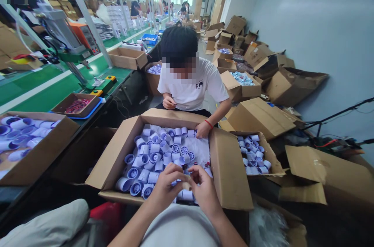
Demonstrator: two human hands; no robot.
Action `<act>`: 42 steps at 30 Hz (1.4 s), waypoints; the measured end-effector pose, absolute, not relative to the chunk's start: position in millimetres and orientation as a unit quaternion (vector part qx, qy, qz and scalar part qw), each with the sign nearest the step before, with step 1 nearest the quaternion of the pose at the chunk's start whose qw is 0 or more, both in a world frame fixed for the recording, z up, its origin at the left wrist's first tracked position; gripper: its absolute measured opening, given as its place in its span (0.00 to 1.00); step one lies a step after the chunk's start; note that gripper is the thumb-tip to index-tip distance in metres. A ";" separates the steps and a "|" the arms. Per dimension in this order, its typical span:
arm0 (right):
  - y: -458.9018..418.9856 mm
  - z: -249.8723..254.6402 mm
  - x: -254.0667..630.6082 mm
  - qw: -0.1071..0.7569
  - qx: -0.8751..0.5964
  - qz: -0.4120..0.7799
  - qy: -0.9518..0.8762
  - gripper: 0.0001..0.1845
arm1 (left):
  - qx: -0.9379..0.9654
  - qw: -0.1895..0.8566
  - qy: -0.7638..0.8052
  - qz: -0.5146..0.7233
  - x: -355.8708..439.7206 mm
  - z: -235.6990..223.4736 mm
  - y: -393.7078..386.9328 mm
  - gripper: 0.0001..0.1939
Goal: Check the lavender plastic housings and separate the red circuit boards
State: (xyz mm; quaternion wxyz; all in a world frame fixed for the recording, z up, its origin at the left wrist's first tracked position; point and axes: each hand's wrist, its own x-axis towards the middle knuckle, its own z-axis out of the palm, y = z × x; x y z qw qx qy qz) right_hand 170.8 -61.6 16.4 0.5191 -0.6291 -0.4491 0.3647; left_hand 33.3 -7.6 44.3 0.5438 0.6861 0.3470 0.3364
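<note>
The one view looks out from the person's head, wide, forward and down. The left hand [168,181] and right hand [203,187], at six o'clock, are close, over an open carton [230,169]. Farther off, a co-worker [187,91] faces this way from twelve; the green surface [32,103] recedes toward eleven, the wall [315,25] stands toward two.

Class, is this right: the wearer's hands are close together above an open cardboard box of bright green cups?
Only the colour is wrong: the head view shows pale violet cups. The left hand and right hand are indeed close together above the open cardboard box.
</note>
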 end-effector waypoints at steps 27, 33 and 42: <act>-58.3 22.9 175.4 0.412 -0.651 0.168 -0.615 0.18 | 0.501 0.711 0.441 0.221 49.1 44.1 8.5 0.14; -63.4 26.8 173.2 0.460 -0.601 0.109 -0.645 0.21 | 0.407 0.788 0.426 0.176 49.6 40.8 9.3 0.16; -71.7 26.8 170.9 0.494 -0.538 0.011 -0.683 0.14 | 0.202 0.887 0.395 0.130 49.6 44.5 -3.2 0.11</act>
